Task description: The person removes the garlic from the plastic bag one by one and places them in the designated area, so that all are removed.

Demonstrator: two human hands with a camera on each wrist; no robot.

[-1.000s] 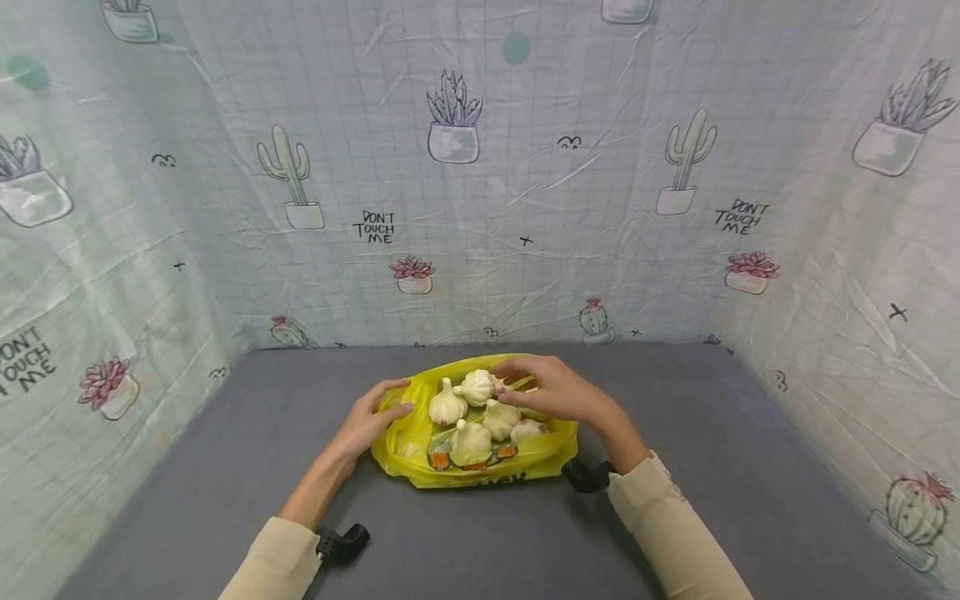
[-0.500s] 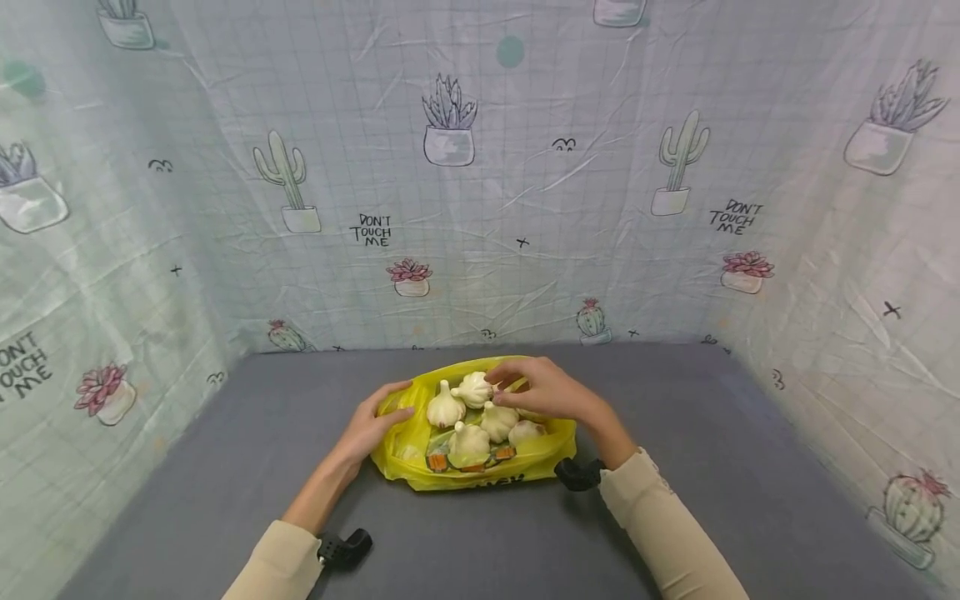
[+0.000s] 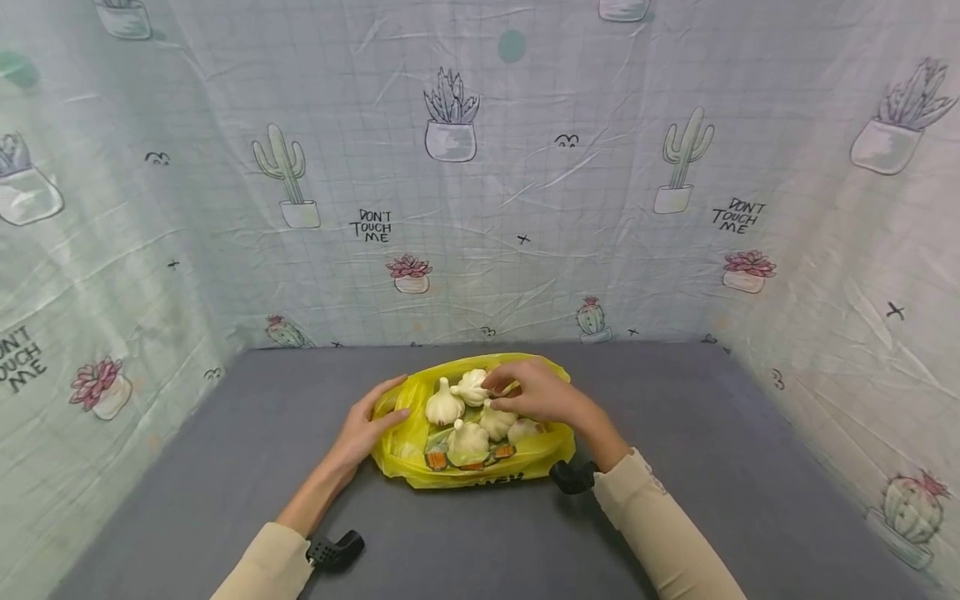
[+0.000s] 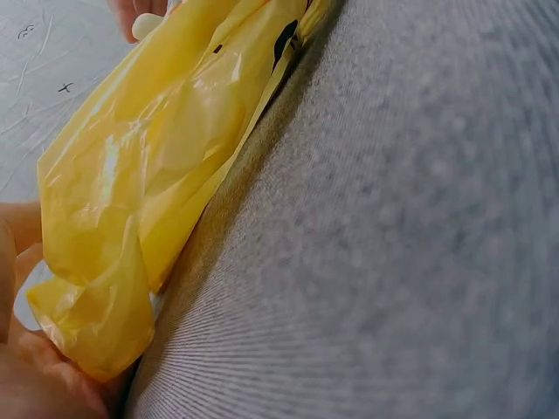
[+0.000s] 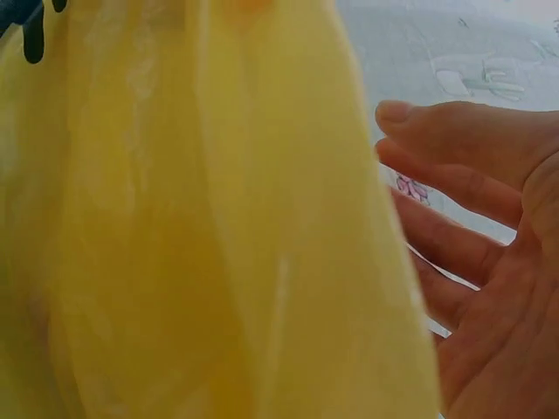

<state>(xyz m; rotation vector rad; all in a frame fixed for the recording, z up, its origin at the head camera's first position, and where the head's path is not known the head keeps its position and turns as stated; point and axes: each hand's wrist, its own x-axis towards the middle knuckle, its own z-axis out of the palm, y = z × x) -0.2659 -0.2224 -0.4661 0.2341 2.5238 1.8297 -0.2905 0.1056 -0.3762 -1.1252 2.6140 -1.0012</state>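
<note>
A yellow plastic bag (image 3: 397,471) lies open on the grey table, with several white garlic bulbs (image 3: 445,407) in its mouth. My left hand (image 3: 365,429) holds the bag's left end, thumb over the rim and fingers on the far side; the left wrist view has the crumpled bag end inside this hand. Over the bag's right part, my right hand (image 3: 543,393) reaches in with bent, spread fingers, close to the rear garlic bulb (image 3: 471,387). In the right wrist view the bag hides some fingertips, and nothing shows between thumb and fingers.
Behind and at both sides of the grey table (image 3: 480,542) hangs a pale cloth (image 3: 480,200) printed with cacti. Each wrist wears a black camera mount, the left one (image 3: 336,550) just above the table and the right one (image 3: 573,477) beside the bag.
My right hand has shifted slightly left over the garlic bulbs, its fingertips nearer the rear bulb. My left hand stays at the bag's left end. Bag and garlic look unmoved.
</note>
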